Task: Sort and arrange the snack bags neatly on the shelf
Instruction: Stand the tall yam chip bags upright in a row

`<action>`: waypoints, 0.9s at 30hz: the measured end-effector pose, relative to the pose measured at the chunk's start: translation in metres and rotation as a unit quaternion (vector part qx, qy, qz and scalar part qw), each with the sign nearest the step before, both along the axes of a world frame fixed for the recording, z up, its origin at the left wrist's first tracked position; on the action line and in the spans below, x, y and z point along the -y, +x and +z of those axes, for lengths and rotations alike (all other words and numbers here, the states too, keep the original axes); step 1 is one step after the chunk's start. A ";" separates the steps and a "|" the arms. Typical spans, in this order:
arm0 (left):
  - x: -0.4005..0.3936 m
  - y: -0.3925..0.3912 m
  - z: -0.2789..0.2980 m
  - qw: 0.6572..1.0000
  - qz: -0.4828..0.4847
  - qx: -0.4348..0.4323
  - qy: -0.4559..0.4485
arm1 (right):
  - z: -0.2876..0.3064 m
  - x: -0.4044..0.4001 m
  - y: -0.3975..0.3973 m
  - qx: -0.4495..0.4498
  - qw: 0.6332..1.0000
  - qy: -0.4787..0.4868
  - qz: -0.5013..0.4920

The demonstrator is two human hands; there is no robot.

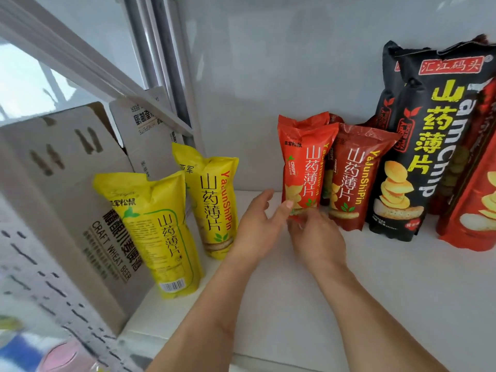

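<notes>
An orange-red yam-chip bag [304, 159] stands upright on the white shelf [375, 277]. My left hand [257, 226] and my right hand [316, 240] both touch its bottom edge, fingers pinching it. A darker red bag [354, 178] stands just right of it, with another red bag half hidden behind. Two yellow bags [214, 202] [158, 232] stand at the left. At the right stand large black bags [424, 146] and a large red bag [472, 210].
Cardboard beer boxes [67, 189] lean against the shelf's left side behind a white metal frame [171, 76]. The white back wall is close behind the bags. Bare shelf surface lies in front of the bags and between the yellow and red groups.
</notes>
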State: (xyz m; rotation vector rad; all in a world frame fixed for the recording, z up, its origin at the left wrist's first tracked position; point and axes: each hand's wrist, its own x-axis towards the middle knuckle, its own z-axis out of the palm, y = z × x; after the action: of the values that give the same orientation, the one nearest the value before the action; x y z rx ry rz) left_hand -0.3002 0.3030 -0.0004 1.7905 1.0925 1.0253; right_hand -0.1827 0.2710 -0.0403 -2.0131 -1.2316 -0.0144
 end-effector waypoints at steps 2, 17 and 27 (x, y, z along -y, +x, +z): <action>0.018 -0.017 -0.001 0.999 -0.002 0.007 0.040 | 0.005 0.006 -0.015 -0.045 0.995 0.017 0.089; 0.060 -0.148 -0.045 0.881 0.236 0.127 0.390 | 0.009 0.013 -0.111 -0.314 0.918 0.071 0.233; 0.045 -0.169 -0.040 0.977 0.167 0.127 0.025 | 0.012 0.006 -0.123 -0.317 0.912 0.084 0.246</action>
State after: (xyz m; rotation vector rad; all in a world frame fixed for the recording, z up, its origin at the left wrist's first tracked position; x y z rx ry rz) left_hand -0.4693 0.2576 -0.0400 1.4903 1.2380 1.4490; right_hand -0.3061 0.2647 -0.0287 -1.3395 -1.2061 0.6996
